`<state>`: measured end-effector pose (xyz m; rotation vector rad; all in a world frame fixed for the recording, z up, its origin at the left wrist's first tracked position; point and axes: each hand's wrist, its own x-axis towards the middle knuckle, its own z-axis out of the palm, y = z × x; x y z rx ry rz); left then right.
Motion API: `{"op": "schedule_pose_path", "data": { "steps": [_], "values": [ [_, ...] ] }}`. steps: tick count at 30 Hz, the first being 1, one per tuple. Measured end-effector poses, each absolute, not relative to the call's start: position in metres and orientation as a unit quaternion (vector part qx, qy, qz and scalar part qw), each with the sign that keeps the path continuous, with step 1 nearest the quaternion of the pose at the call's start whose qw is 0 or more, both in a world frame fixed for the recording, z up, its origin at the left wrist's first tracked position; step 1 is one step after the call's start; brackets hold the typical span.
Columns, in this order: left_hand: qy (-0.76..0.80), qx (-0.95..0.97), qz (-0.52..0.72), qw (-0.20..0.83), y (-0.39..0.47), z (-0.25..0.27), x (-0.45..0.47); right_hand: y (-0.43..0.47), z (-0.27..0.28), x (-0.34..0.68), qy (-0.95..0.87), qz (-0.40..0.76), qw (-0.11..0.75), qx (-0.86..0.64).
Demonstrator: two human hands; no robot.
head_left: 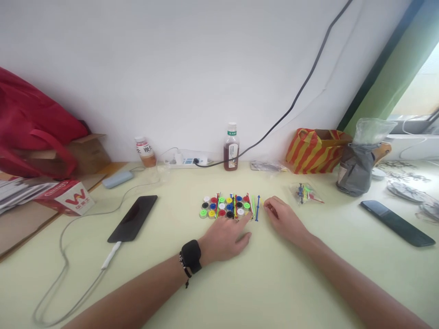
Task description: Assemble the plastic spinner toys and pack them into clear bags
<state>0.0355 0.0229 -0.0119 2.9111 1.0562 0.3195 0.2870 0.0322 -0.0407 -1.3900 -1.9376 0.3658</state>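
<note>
Small round plastic discs (222,206) in white, red, blue, green, yellow and black lie in rows at the middle of the table. Thin coloured arrow-shaped plastic sticks stand between and beside the rows. My left hand (226,235) rests palm down at the near edge of the discs, fingers stretched, the index finger reaching toward the sticks at the right end. A blue double-headed arrow stick (258,208) lies just right of them. Beside it, my right hand (283,218) is closed with its fingertips together; a faint yellowish bit shows there, too small to name.
A clear bag of coloured sticks (306,193) lies beyond my right hand. A dark phone (133,218) with a charging cable is at left, another phone (396,221) at right. A drink bottle (231,148), power strip (187,162) and striped bag (313,151) stand along the wall.
</note>
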Motion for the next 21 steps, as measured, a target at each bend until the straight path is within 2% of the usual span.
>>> {"op": "schedule_pose_path", "data": {
  "steps": [6, 12, 18, 21],
  "values": [
    [0.307, 0.939, 0.152, 0.031, 0.026, -0.013, 0.026, 0.029, -0.04, 0.291, -0.732, 0.171, 0.345, -0.563],
    [0.279, 0.942, 0.184, 0.033, 0.02, -0.01, 0.014, 0.038, -0.05, 0.289, -0.694, 0.202, 0.402, -0.562],
    [0.3, 0.895, 0.214, 0.251, 0.008, -0.009, -0.002, 0.039, -0.05, 0.291, -0.68, 0.174, 0.422, -0.574],
    [0.319, 0.856, 0.241, 0.327, 0.01, -0.011, -0.008, 0.039, -0.045, 0.291, -0.683, 0.16, 0.442, -0.559]
  ]
}}
